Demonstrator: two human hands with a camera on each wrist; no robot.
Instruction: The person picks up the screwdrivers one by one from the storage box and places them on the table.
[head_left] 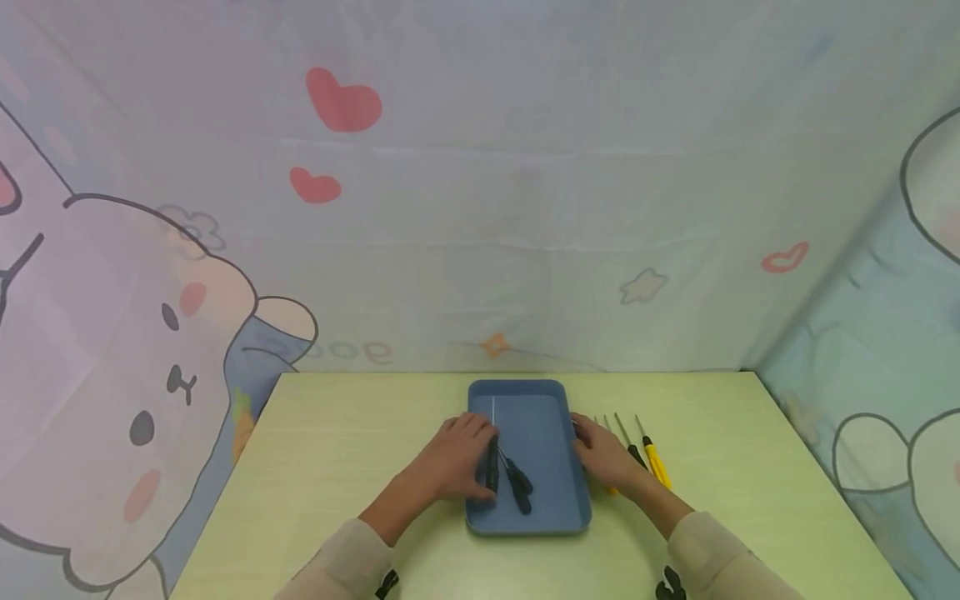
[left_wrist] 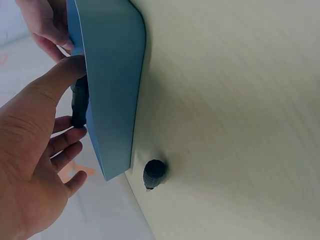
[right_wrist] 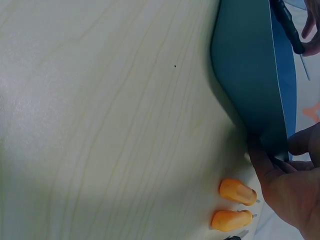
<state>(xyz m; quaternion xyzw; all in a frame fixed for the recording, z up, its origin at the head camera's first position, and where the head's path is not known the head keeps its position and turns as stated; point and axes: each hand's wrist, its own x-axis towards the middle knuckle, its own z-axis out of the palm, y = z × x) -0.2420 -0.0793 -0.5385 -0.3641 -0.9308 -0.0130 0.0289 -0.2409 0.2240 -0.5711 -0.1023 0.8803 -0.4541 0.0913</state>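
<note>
A blue tray (head_left: 543, 500) lies on the table, with several black-handled screwdrivers in it. My left hand (head_left: 453, 458) is at the tray's left side and holds one screwdriver (head_left: 492, 467) by its black handle, thumb at one end and fingertips at the other; its thin shaft points away from me. Two more screwdrivers (head_left: 519, 487) lie beside it in the tray. My right hand (head_left: 603, 454) grips the tray's right wall, digits on both sides of the rim in the right wrist view.
Right of the tray are a yellow-and-black screwdriver (head_left: 656, 467), a black-handled one (head_left: 636, 454) and two orange-yellow handles (right_wrist: 237, 191). A black ribbed handle (left_wrist: 154, 172) rests on the table outside the tray. A printed curtain (head_left: 525, 250) hangs behind the table.
</note>
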